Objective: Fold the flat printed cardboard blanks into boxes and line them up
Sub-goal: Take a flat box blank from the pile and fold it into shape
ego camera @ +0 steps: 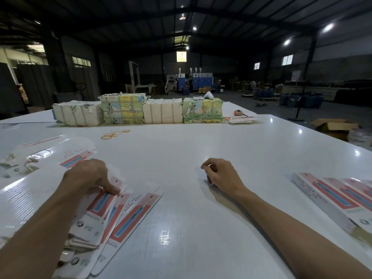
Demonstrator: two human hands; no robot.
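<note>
A wide, glossy white desk [181,150] stands in a dim warehouse. Along its far edge, four strapped bundles [122,109] of printed card stand side by side, with a thin stack of sheets [241,119] just beside the rightmost one. Orange rubber bands [112,133] lie loose in front of the bundles. At the near left lie crumpled clear wrap [30,158] and a few scattered blanks [78,160]. Just nearer, the left hand [94,176] reaches palm down onto a fanned pile of flat blanks [128,216] printed in pink, blue and white. Its thumb presses on the top blank. The other fingers are hidden under the hand, so whether they grip the blank cannot be told. Well apart, at mid-desk, the right hand [219,174] rests on the desk, fingers loosely curled, thumb tip near the forefinger, holding nothing. At the near right, folded boxes [332,198] lie side by side in a row, away from both hands. An open brown carton [334,125] sits on the floor beyond the desk's right side.
</note>
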